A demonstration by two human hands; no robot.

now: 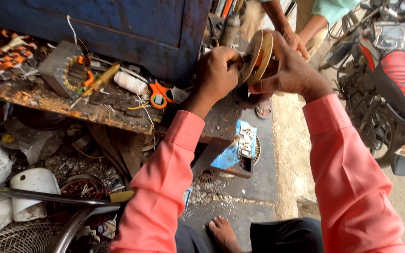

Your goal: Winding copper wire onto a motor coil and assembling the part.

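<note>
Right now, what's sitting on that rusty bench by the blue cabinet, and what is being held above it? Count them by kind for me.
Wooden spool, held between left hand and right hand: 1
Orange-handled scissors: 1
Grey motor core with copper windings: 1
White roll of thread: 1
Brass-coloured rod: 1
Total: 5 things, four of them on the bench.

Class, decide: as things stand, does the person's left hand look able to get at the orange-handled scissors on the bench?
Probably not right away: the left hand is gripping the wooden spool. The scissors lie uncovered on the bench just beside it, so the path looks free once it lets go.
</note>
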